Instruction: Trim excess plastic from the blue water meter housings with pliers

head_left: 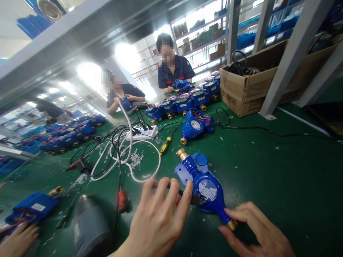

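A blue water meter [219, 194] with brass threaded ends lies on the green table, its round underside up, with a patchy whitish layer [208, 189] on it. My left hand [160, 210] is closed around a dark-handled scraper [197, 199], whose flat blade touches the edge of that layer. The fingers hide most of the handle. At the near end of the meter, my right hand [258, 228] pinches the pipe beside the brass thread. Another blue meter [195, 124], dial showing and wires exposed, rests just beyond.
A heat gun [91, 228] stands at the lower left, near a co-worker's hand [23, 237] at another meter. A yellow screwdriver [165, 145], a white power strip [143, 132] and tangled cables lie ahead. Rows of meters, two seated people and a cardboard box [249, 89] are behind.
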